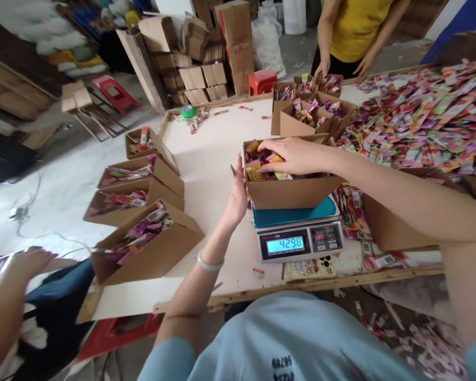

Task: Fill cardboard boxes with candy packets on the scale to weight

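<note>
A cardboard box (293, 194) filled with small colourful packets stands on the teal tray (295, 214) of a digital scale (299, 243), whose display shows digits. My left hand (238, 193) is upright against the left end of the box, its fingers stretched out. Inside the box, my right hand (287, 156) lies over the packets (254, 165) with its fingers spread and their tips among them; nothing can be seen gripped in it.
Several filled boxes (150, 248) line the table's left side. More boxes (301, 121) stand behind the scale, beside a large packet heap (428, 116). A phone (312, 268) lies before the scale. A person in yellow (357, 26) stands across; another person's arm (8, 286) is at left.
</note>
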Tool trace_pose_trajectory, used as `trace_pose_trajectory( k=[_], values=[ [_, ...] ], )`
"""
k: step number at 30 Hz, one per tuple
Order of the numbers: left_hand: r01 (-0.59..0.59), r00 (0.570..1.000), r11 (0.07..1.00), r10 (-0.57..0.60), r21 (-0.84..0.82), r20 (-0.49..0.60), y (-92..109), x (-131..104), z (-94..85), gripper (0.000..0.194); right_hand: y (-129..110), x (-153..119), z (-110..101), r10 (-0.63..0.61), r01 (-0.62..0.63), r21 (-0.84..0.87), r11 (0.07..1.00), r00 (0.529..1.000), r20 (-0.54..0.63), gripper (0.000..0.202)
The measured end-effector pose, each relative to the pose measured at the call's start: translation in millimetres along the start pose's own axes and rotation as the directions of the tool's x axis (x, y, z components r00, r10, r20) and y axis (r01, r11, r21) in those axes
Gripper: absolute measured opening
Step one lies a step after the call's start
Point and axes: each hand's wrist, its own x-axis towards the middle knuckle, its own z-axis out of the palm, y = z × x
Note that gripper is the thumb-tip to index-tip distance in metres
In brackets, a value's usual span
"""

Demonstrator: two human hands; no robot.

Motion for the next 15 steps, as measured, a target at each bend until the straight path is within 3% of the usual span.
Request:
trace_pose_trajectory(
  k=[3,8,11,13,15],
  values=[
    [-0.003,0.999,1.0,0.003,0.02,-0.039,-3.5,0.2,-2.6,0.077,1.6,-4.4,3.0,-0.083,0.083,0.005,0.997,0.996,-0.017,0.067],
    [0.01,0.997,1.0,-0.011,-0.012,-0.079,-6.1,5.5,-1.5,0.065,-8.5,-0.5,4.0,-0.241,0.24,-0.073,0.968,0.971,-0.003,0.035],
    [0.005,0.995,0.999,-0.01,-0.051,-0.096,-6.0,5.9,0.7,0.064,-10.8,-0.6,-2.6,-0.283,0.283,-0.084,0.956,0.959,0.013,0.03],
    [-0.004,0.995,0.997,-0.004,-0.074,-0.098,-6.2,5.4,0.8,0.065,-8.8,-6.8,-12.0,-0.238,0.233,-0.073,0.97,0.968,-0.076,0.03],
    [-0.026,0.995,0.996,0.017,-0.087,-0.101,-6.2,5.3,0.0,0.069,-3.3,-15.8,-24.5,-0.152,0.145,-0.043,0.988,0.944,-0.293,0.031]
  ],
)
